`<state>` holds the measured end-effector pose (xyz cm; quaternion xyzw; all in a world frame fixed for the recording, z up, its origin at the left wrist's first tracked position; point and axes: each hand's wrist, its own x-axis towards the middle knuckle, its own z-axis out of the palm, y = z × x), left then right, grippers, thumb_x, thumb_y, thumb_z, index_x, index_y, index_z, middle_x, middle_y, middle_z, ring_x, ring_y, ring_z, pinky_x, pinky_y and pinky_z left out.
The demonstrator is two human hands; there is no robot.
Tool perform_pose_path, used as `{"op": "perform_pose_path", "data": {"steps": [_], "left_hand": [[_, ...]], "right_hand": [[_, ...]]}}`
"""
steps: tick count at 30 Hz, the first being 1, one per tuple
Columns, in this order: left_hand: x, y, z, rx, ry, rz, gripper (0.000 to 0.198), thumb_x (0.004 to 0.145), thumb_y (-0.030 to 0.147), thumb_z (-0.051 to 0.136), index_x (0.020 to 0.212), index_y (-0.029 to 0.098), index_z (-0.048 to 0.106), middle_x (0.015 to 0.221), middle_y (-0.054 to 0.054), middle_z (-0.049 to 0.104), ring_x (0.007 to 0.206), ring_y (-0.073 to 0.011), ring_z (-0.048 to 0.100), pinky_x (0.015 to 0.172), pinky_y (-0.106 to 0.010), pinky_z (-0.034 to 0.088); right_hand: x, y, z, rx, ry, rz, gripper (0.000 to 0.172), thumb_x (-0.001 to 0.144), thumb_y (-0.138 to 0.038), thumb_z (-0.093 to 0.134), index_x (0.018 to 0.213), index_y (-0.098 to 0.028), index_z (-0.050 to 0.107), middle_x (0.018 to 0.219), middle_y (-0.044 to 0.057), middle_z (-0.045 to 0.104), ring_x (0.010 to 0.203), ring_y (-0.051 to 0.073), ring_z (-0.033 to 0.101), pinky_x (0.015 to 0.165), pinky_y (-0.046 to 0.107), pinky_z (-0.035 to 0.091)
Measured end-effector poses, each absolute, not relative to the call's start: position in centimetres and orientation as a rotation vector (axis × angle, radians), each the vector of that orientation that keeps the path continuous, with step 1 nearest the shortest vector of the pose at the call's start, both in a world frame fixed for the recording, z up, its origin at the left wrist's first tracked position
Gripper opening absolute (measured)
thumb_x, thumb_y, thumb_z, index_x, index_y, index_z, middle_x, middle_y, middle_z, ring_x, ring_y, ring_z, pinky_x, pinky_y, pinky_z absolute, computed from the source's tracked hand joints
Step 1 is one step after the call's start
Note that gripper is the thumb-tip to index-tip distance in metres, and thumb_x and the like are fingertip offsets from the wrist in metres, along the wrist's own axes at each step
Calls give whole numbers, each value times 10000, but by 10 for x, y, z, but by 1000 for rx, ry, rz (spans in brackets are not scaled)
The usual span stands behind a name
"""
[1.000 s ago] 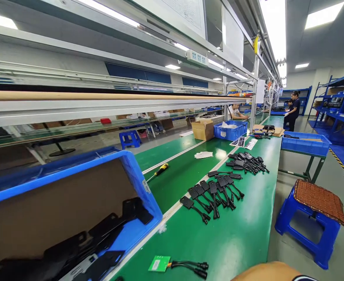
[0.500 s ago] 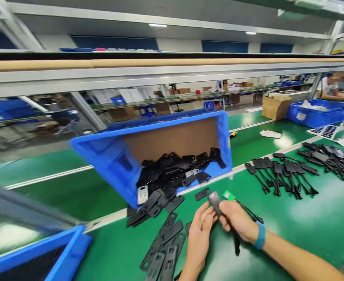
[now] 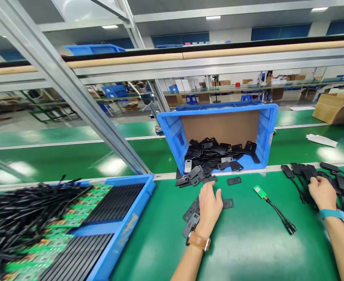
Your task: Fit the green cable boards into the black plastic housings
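Note:
My left hand (image 3: 209,205) rests over a small pile of flat black plastic covers (image 3: 191,224) on the green bench, thumb held apart from the fingers. Another cover (image 3: 228,203) pokes out to the right of it. At the right, my right hand (image 3: 322,192) has its fingers curled down on a black-cased cable module at the edge of a group of such modules (image 3: 343,182); its fingertips are partly hidden. Between the hands lies a bare green circuit board (image 3: 259,191) with a split black cable (image 3: 281,215).
A tipped blue bin (image 3: 172,136) holds many black covers, some spilling out front. At left, a blue tray (image 3: 131,228) carries green boards with cables and rows of black strips. A metal post (image 3: 81,97) slants above it. A white glove (image 3: 321,140) lies at the back right.
My right hand has carried the black cable module rightward to the group of modules. My left hand has left it and moved onto the covers. The view has swung left, showing more of the tray.

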<state>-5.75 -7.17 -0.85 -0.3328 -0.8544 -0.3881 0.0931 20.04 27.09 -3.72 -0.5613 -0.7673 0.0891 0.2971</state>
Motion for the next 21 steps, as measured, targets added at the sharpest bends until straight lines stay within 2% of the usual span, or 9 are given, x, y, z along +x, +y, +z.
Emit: {"op": "perform_pose_path", "data": {"steps": [3,6,8,11,14,18,21], "left_hand": [[-66,-77,-6,-994,-2638,-885,269,895,201,534,1157,140,547,1159,-151,607,1113,-307,546,938,-473,438],[-68,-79,-3,-1062,-2702,-720,219,897,242,556,1095,150,580,1096,-131,613,1055,-308,547,880,-457,439],[-65,-79,0,-1171,-2681,-702,211,901,255,560,1088,161,584,1076,-117,612,1036,-293,547,876,-442,433],[-54,-76,3,-1395,-2587,-763,221,895,264,580,1103,189,577,1080,-92,611,1041,-268,541,894,-423,423],[-39,-72,3,-1538,-2551,-775,216,898,266,581,1105,206,579,1064,-78,610,1025,-261,537,881,-412,423],[-29,-70,0,-1546,-2576,-715,225,915,252,549,1134,203,572,1079,-87,606,1033,-267,531,877,-413,420],[-35,-72,3,-1532,-2583,-615,270,912,314,568,1158,200,569,1099,-99,599,1047,-278,528,878,-415,415]], "right_hand": [[194,257,-30,-1607,-1944,103,649,904,-446,422,1317,44,527,1034,341,615,962,434,601,718,476,425],[176,230,-13,-1369,-2045,-52,615,937,-435,425,1323,38,507,1108,321,594,1056,407,553,831,465,416],[162,209,-7,-1126,-2220,20,517,961,-420,410,1268,-30,555,1056,237,634,1014,347,567,864,428,421],[143,174,-10,-866,-2476,196,412,970,-458,440,1165,-133,600,982,131,653,964,285,582,815,365,438],[131,144,-20,-798,-2645,239,394,925,-526,535,1065,-165,606,934,100,632,924,276,586,744,338,429],[123,125,-29,-759,-2713,267,250,947,-431,529,935,-186,580,899,76,607,858,244,594,708,311,402],[120,124,-29,-757,-2703,343,220,952,-400,509,913,-191,564,867,59,601,799,223,599,695,304,391]]}}
